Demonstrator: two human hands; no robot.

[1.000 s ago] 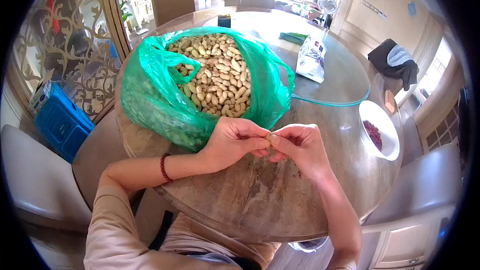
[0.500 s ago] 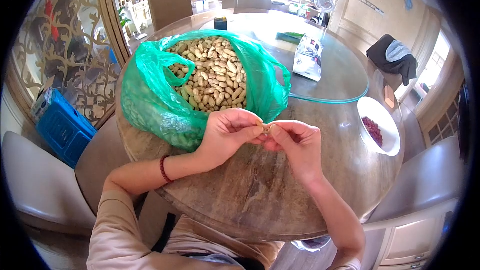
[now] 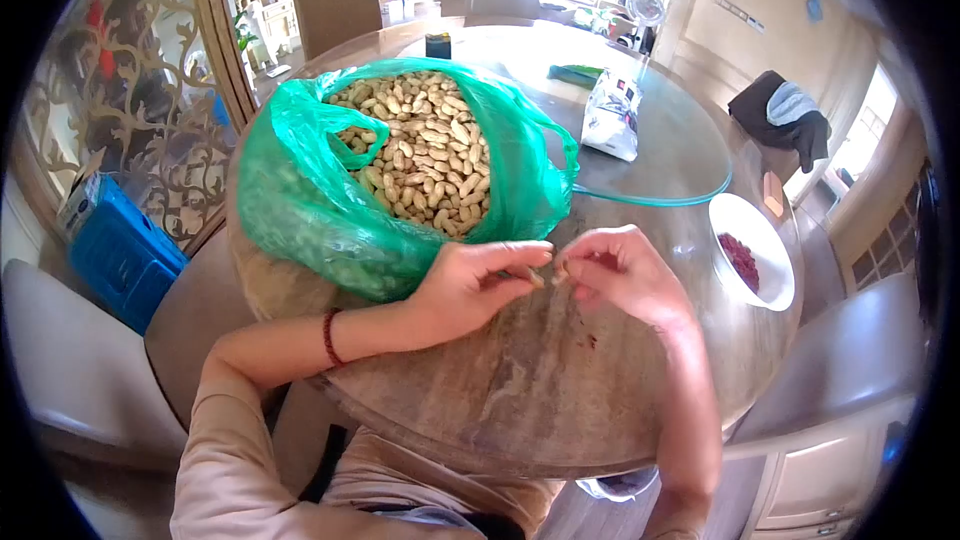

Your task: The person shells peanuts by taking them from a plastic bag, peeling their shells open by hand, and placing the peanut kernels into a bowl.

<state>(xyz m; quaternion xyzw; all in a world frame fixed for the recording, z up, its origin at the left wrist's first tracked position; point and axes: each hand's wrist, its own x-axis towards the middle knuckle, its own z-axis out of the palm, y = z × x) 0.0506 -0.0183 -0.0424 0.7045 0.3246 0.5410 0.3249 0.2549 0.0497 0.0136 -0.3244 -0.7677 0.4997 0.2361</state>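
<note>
A green plastic bag (image 3: 300, 210) full of unshelled peanuts (image 3: 430, 150) stands open on the round table. Just in front of it, my left hand (image 3: 480, 285) holds a small piece of peanut shell between thumb and fingers. My right hand (image 3: 610, 270) is a short gap to the right, its fingertips pinched on a small pale piece, perhaps shell. Dark red bits lie on the table below it. At the right edge, a white bowl (image 3: 773, 258) contains reddish shelled peanuts (image 3: 740, 262).
A white and black packet (image 3: 611, 115) stands on the glass turntable (image 3: 670, 165) beyond the bag. A small dark jar (image 3: 438, 45) is farther back. Chairs surround the table (image 3: 500, 390), and a lined container (image 3: 620, 485) sits below its front edge.
My hands were together on one peanut and have now parted, each with a small piece. Dark red bits now show on the table beneath my right hand.
</note>
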